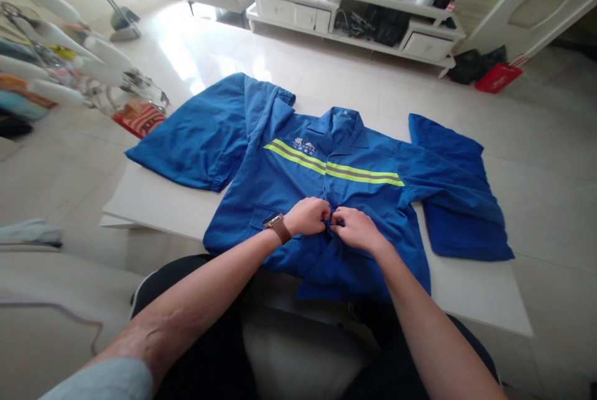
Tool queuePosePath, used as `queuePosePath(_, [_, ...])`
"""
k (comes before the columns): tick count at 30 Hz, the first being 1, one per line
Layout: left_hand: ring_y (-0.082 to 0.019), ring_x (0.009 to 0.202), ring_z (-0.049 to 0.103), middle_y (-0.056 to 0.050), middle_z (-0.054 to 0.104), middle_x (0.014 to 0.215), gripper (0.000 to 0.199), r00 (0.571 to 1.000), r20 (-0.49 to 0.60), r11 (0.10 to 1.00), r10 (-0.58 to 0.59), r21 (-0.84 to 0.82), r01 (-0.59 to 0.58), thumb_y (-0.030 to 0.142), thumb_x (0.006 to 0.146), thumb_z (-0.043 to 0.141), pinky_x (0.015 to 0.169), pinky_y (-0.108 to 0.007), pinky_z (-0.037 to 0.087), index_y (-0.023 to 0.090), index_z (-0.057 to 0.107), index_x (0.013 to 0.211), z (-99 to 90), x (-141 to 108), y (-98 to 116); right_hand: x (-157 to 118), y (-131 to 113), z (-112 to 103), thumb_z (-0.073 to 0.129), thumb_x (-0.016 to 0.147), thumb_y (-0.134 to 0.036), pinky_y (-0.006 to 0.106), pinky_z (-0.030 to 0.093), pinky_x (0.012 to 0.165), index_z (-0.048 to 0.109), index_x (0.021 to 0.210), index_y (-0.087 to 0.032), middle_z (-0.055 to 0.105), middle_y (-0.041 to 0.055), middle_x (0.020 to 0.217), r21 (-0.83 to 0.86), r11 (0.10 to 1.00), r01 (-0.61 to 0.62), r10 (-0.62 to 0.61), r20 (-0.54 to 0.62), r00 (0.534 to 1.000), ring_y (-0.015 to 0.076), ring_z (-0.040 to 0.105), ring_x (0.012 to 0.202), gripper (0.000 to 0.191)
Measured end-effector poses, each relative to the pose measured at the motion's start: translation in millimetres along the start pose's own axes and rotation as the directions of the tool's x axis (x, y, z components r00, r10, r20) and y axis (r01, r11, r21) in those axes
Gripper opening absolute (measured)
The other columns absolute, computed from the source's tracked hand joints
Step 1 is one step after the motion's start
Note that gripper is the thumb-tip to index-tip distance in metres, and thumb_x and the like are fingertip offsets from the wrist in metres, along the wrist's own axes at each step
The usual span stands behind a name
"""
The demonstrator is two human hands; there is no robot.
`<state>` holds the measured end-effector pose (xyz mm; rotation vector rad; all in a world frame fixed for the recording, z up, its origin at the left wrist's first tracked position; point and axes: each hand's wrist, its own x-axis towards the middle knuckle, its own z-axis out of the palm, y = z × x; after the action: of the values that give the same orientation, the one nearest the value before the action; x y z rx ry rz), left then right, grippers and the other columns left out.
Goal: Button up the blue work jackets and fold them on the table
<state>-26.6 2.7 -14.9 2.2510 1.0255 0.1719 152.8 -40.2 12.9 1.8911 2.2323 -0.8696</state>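
A blue work jacket (368, 198) with a yellow-green and grey stripe across the chest lies front up on a white table (153, 201), its collar pointing away from me. My left hand (308, 216), a watch (278, 227) on its wrist, pinches the jacket's front edge just below the stripe. Close beside it on the right, my right hand (355, 227) has its fingers curled on the same front opening. The fingertips nearly meet, and the small spot between them is hidden. Both sleeves spread out sideways.
Folded blue cloth lies under each sleeve, at the left (200, 132) and right (461, 201). A rack with white padded arms (107, 51) stands at the left near a red bag (140, 119). Beyond the table are a white cabinet (289, 11) and another red bag (499, 78).
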Motion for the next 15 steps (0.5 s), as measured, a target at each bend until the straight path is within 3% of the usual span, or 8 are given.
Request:
queuePosePath(7, [-0.017,0.073,0.066,-0.002,0.075,0.081,0.018,1.000,0.008,0.999,0.027,-0.035,-0.027,0.013,0.065,0.064,0.064,-0.026,0.044,0.020,0.074,0.079,2.2,2.9,-5.4,0.5,0.0,5.1,0.068,0.086,-0.034,0.027,0.041,0.072,0.076,0.091,-0.030,0.076,-0.0008,0.105,-0.017,0.998,-0.066,0.065,-0.073,0.995,0.0212,0.067,0.096,0.010])
queuePosePath(15, [-0.019,0.078,0.066,-0.004,0.074,0.084,0.017,1.000,-0.010,0.999,0.025,0.033,-0.024,0.014,0.067,0.063,0.068,-0.026,0.045,0.021,0.074,0.078,7.3,-0.7,-3.5,0.1,3.6,6.7,0.067,0.087,-0.026,0.024,0.045,0.081,0.076,0.090,-0.024,0.076,0.0013,0.102,0.074,0.995,0.073,-0.071,-0.032,0.997,0.0182,0.068,0.097,0.010])
